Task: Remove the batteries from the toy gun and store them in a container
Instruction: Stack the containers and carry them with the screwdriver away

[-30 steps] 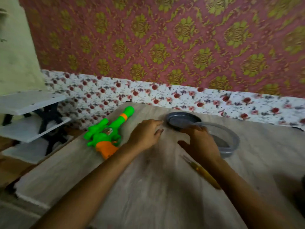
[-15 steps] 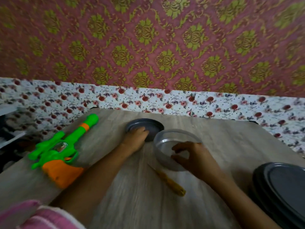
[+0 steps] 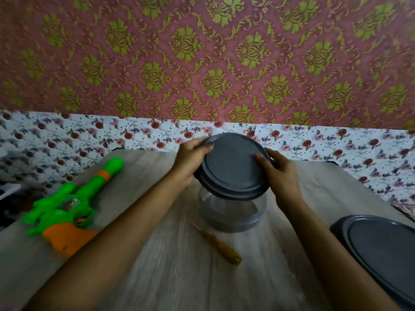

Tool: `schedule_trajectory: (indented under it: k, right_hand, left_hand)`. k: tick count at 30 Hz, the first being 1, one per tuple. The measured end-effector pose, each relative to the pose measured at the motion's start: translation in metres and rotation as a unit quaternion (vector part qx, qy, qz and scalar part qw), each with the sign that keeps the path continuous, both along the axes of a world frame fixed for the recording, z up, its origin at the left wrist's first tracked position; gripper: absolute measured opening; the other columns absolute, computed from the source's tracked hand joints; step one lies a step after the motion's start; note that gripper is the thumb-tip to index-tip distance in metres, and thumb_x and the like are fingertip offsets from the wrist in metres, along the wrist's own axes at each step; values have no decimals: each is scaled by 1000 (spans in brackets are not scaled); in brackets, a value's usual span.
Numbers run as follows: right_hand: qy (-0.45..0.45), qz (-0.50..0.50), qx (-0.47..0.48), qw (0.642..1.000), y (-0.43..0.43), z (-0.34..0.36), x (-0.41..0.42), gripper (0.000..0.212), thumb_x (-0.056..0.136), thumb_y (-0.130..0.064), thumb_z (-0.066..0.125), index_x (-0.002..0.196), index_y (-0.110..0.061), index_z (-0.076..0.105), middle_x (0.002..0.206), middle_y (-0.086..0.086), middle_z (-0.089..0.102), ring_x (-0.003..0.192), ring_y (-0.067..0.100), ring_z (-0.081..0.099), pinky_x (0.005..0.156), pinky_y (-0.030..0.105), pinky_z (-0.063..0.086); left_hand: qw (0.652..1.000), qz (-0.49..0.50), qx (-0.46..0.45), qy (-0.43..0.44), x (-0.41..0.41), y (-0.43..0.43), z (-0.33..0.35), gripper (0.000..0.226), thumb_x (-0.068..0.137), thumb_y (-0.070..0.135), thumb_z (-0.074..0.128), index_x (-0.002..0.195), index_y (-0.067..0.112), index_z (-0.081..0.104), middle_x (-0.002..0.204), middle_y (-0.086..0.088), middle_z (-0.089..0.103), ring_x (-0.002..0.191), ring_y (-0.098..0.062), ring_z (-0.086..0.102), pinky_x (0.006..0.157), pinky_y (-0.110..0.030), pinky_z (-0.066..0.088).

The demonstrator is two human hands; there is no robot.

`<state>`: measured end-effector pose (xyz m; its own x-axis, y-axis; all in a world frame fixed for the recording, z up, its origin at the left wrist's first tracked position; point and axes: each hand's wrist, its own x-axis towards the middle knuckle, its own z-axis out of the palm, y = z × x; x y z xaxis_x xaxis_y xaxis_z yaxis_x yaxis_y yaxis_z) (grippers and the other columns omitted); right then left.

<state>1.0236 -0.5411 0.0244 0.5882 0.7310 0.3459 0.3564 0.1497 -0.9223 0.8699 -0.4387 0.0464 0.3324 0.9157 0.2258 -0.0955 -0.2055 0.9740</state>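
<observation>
Gripping a dark grey lid (image 3: 233, 169), tilted just above the clear container (image 3: 231, 213) on the bench (image 3: 157, 277): left hand (image 3: 190, 158) fingers curled over one rim, right hand (image 3: 279, 173) fingers over the other. Well left of the container, lying flat: green toy gun (image 3: 67, 205), orange grip.

A home room: ornate floral wallpaper (image 3: 202, 63) behind a wood-grain table (image 3: 179, 277)

lid (image 3: 233, 167) hides the container's (image 3: 231, 212) far rim — contents unreadable (motion blur). dark disc (image 3: 381, 248) cut off at right edge — toy gun (image 3: 67, 205) compartment too blurred.
</observation>
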Motion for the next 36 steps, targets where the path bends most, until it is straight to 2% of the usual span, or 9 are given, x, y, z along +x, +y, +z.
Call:
schedule_trajectory:
  k: [2,5,8,11,16,22,25,32,36]
  right_hand:
    - [-72,-53,-72,993,0,-7,9,36,87,-31,61,119,-16,61,107,11,68,91,24,64,85,45,53]
    - [-155,-58,-198,966,0,-19,17,34,89,-36,57,115,-14,63,100,13,69,73,20,59,70,31,49]
    - [-211,-66,-270,937,5,-34,21,42,87,-49,54,114,-19,63,108,12,66,85,23,61,76,35,52]
    - [-181,-55,-299,935,13,-37,23,46,87,-52,51,117,-18,57,109,14,62,85,26,62,76,36,52]
    - [-84,-22,-364,927,26,-26,23,56,92,-54,39,96,-3,60,79,10,59,67,21,57,74,36,53]
    - [-85,-23,-392,916,38,-25,29,55,91,-55,40,68,-7,51,64,9,53,56,20,53,58,31,45]
    - [-102,-30,-384,917,40,-33,32,55,91,-54,43,65,-6,52,62,9,54,56,20,54,59,29,45]
    - [-101,-85,-331,934,41,-43,32,55,89,-51,48,92,1,66,75,12,63,66,22,59,69,33,50]
    - [-3,-20,-308,951,21,-48,18,63,79,-62,56,104,-4,56,90,12,61,68,19,57,50,28,44]
  left_hand:
    - [996,24,23,86,10,1,-26,34,93,14,54,127,10,58,119,-8,64,104,-20,57,94,-37,48]
    - [979,56,32,193,16,5,-60,32,97,24,47,124,14,61,123,-7,63,109,-25,58,93,-38,48]
    - [972,61,-16,228,18,11,-77,32,97,24,45,122,13,62,123,-9,62,109,-27,58,92,-38,49]
    - [974,48,-58,212,20,12,-79,33,98,25,42,124,11,58,126,-10,59,111,-26,56,91,-36,48]
    - [972,14,-91,216,24,16,-71,37,98,32,44,126,10,52,128,-11,55,113,-27,53,89,-33,45]
    - [961,2,-129,245,32,21,-63,46,94,37,50,125,2,55,122,-13,60,98,-25,57,79,-31,45]
    - [960,-4,-154,234,35,21,-62,46,94,33,51,126,0,52,125,-14,58,104,-28,56,77,-30,41]
    - [971,65,-160,163,36,14,-69,35,94,29,54,109,-2,62,101,-12,62,84,-24,56,72,-30,43]
    - [972,118,-166,114,34,6,-77,32,98,26,46,115,2,60,98,-10,59,86,-21,54,74,-31,44]
